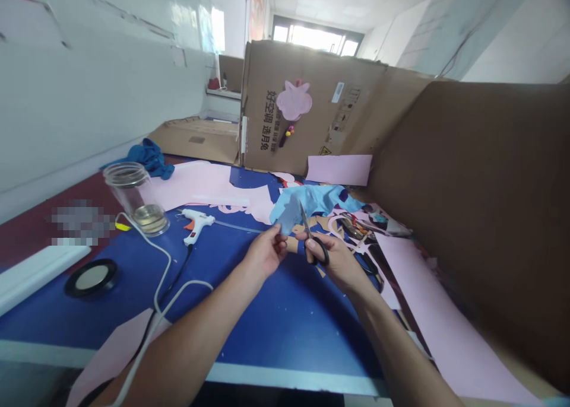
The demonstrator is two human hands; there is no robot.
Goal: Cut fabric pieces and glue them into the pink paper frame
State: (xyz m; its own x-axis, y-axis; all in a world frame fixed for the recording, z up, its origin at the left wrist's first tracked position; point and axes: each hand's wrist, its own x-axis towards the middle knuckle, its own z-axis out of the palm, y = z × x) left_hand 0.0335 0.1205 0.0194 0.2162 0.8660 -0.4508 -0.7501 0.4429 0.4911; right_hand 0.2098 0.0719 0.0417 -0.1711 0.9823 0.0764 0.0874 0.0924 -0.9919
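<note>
My left hand [267,253] pinches a small piece of light blue foam sheet [289,214] and holds it up over the blue table [249,312]. My right hand [332,258] grips black-handled scissors [312,235], fingers through the loops, with the blades pointing up against the right edge of the blue piece. Both hands are close together at the middle of the table. A larger crumpled light blue sheet [320,198] lies just behind them.
A white glue gun [196,223] with its cord lies to the left, beside a clear glass jar [136,198] and a black round lid [91,277]. Pink sheets [338,169] and cut scraps lie around. Cardboard walls [467,205] close off the right and back.
</note>
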